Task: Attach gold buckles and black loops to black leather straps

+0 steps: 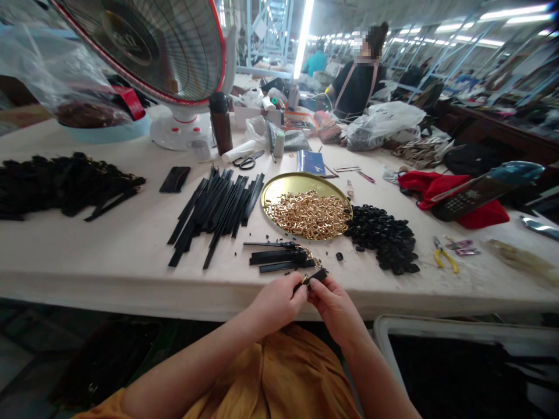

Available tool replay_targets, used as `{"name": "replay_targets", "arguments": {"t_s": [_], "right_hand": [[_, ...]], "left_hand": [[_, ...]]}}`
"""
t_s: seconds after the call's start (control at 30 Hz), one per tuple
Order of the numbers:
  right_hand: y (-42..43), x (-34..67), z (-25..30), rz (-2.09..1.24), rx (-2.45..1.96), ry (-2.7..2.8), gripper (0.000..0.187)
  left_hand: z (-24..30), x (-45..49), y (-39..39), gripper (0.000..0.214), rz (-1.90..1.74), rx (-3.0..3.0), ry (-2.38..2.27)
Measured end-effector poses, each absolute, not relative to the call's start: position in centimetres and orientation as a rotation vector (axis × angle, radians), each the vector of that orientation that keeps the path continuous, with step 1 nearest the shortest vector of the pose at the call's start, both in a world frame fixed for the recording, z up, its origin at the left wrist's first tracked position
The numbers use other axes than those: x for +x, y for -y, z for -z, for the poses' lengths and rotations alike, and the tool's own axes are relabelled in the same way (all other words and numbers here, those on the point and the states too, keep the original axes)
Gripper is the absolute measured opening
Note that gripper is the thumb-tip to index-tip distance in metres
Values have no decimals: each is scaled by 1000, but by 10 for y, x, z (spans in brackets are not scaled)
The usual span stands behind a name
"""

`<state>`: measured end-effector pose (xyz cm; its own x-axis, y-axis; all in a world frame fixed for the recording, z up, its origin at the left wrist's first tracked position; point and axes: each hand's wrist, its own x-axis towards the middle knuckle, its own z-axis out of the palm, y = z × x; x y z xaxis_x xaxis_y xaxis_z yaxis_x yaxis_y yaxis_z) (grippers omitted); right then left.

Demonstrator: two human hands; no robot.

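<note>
Both hands meet at the table's front edge around a black strap [318, 275] with a gold metal piece on it. My left hand [282, 298] pinches the strap near the gold piece. My right hand [332, 302] grips its other end, thumb on top. Just beyond them lie several black straps with gold clasps [275, 257]. Behind these a round gold tray [273, 185] bears a heap of small gold clasps [312, 212]. To its right is a pile of small black loops [384, 238]; to its left, a fan of loose black straps [213, 209].
A large heater or fan [174, 52] stands at the back left beside a dark bottle [221, 123]. A phone [174, 179], scissors [248, 160], yellow-handled pliers [446, 256] and more black straps [65, 186] lie about. A white bin [463, 327] is below right. One person [358, 81] stands beyond.
</note>
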<state>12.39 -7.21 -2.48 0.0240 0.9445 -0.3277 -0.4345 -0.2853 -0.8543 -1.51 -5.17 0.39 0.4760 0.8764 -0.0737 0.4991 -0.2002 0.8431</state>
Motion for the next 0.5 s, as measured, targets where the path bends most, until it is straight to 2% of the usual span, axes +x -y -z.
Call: {"name": "replay_targets", "arguments": {"t_s": [0.17,0.3,0.5], "right_hand": [[76,122,23,-1386,-1252,836,21],[77,124,19,-1208,-1372,1030,22],[75,124,24,-1489,-1239,732,23]], "left_hand": [[0,-18,52,30,-526,1773,-1176],[1,-18,52,27,-519,1747,-1151],[-1,-16,52,25,-528,1659,-1129]]}}
